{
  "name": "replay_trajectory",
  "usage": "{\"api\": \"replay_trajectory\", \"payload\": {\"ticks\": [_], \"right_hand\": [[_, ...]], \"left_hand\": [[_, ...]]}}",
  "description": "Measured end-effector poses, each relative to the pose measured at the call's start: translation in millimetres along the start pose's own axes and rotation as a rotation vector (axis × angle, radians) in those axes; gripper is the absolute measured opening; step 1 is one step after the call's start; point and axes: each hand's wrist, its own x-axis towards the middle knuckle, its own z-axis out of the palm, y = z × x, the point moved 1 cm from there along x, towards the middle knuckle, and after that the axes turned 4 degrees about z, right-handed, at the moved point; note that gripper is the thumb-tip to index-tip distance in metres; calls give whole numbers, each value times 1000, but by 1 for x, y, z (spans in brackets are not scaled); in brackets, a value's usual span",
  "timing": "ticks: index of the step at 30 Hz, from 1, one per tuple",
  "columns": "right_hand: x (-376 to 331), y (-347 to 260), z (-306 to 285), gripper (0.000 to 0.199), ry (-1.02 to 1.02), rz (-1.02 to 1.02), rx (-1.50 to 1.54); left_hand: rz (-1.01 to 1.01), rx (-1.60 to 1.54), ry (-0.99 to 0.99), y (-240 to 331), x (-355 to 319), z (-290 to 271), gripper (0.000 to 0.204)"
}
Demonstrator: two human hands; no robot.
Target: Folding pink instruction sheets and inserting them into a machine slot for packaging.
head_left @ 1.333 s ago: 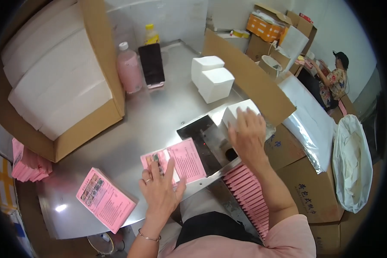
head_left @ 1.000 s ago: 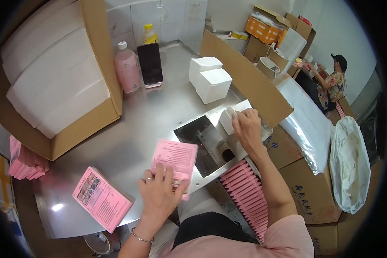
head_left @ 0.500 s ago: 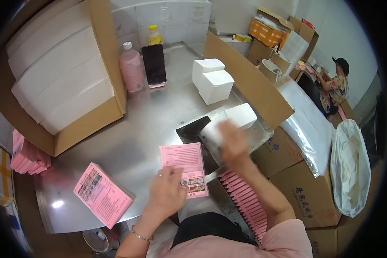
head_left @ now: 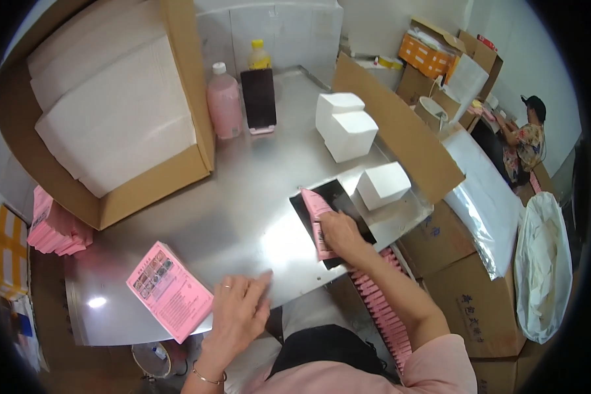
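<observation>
My right hand (head_left: 345,238) grips a pink printed packet (head_left: 317,220), tilted up over the dark rectangular opening (head_left: 341,195) in the metal tabletop. Its fingers close round the packet's right side, and what is inside it is hidden. My left hand (head_left: 241,308) is empty, fingers stretched and slightly apart, above the table's near edge. Just left of it lies a stack of pink printed packets (head_left: 171,289). A white block (head_left: 383,185) stands beyond the opening, and two more white blocks (head_left: 349,131) stand together farther back.
At the left, a large carton (head_left: 157,197) holds white stacks; pink packets (head_left: 56,226) are piled beside it. A pink bottle (head_left: 224,102) and a phone (head_left: 259,98) stand at the back. A cardboard flap (head_left: 394,125) borders the table's right. Pink packets (head_left: 384,308) line up below. Another person (head_left: 528,141) sits far right.
My right hand has left the white blocks and now holds the pink packet, lifted and moved right from under my left hand. My left hand has let go and shifted slightly left.
</observation>
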Motion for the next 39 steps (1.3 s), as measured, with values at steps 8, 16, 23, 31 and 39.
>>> {"api": "replay_trajectory", "payload": {"ticks": [8, 16, 23, 31, 39], "right_hand": [[-3, -16, -123, 21, 651, 38, -439], [4, 34, -105, 22, 551, 114, -308], [-25, -52, -70, 40, 452, -476, 84], [-21, -122, -38, 28, 85, -482, -112], [-7, -39, -110, 20, 492, 41, -350]], "left_hand": [[-484, 453, 451, -44, -74, -69, 32], [-423, 208, 301, -56, -56, -50, 18], [86, -84, -43, -8, 16, 48, 61], [-86, 203, 129, 3, 32, 57, 78], [-153, 272, 46, 0, 20, 42, 55]]}}
